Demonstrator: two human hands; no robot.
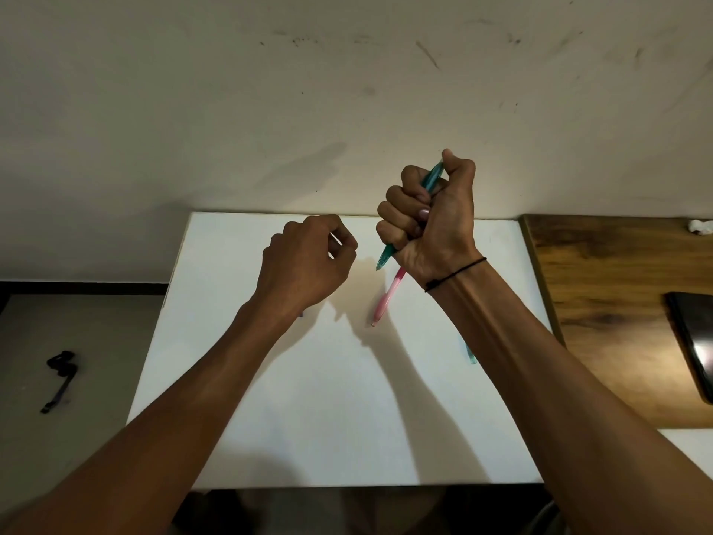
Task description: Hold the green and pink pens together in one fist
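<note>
Right hand (430,222) gripping translucent teal pen (409,214), tip down

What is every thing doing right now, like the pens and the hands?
Right hand: raised, fist gripping the teal pen.
Teal pen: held, tip pointing down.
Left hand: fingers curled, holding nothing visible.
Pink pen: lying on the white table.
Second teal pen: mostly hidden behind the right forearm.
Dark phone: lying on the wooden surface.

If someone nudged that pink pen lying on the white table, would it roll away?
Probably: the pink pen looks round and slim, lying loose on the smooth white table. It seems light, stiff plastic, so it would likely skid or roll easily, not bend.
</note>
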